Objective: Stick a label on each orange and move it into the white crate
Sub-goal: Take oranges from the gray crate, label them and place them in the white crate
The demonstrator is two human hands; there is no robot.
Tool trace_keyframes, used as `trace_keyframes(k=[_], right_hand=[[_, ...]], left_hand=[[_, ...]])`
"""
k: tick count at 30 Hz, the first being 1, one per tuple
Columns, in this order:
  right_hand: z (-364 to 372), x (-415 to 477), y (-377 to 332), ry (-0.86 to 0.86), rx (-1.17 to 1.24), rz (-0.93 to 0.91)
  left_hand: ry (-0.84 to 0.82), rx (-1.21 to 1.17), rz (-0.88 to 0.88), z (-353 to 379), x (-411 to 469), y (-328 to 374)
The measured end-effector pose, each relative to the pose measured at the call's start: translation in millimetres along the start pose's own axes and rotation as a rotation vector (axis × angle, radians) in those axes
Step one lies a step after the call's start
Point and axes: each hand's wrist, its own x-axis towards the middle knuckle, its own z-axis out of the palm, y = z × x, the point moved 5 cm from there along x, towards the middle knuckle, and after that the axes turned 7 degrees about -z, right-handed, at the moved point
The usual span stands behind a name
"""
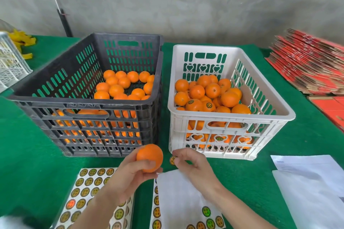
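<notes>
The green table [28, 154] carries two crates side by side — a black crate [83, 102] at 10 o'clock, partly filled with oranges, and a white crate [229, 117] at 2 o'clock, holding a heap of oranges, some with labels. Red card stacks [307, 65] lie at 3 o'clock, white papers [312, 188] at 4. Two label sheets [87, 189] lie at 6 and 7 o'clock. The left hand [128, 174] has its grip clamped on an orange [149, 157], held up in front of the black crate. The right hand [193, 165] pinches a label [172, 160] between its fingertips, just beside the orange — apart from it.
</notes>
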Motion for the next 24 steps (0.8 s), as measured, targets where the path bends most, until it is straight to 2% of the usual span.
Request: trace_keyframes(k=[4,8,18,24], right_hand=[[-2.8,0.6,-34.7,-0.16,-0.125,-0.2],[0.3,0.1,-48.4,-0.189,-0.34,-0.305],[3.5,-2.4,-54.1,-0.145,-0.633,-0.364],[-6.3,-1.4,-58.9,-0.158,-0.666,-0.327]], left_hand=[[-0.134,-0.018,0.044,16.2,-10.5,11.1],[-0.137,-0.034,0.013,27.4,-13.2,15.6],[-0.091,0.087,-0.006,32.8,-12.0,20.9],[-0.118,0.25,0.009,38.5,-9.9,30.2]])
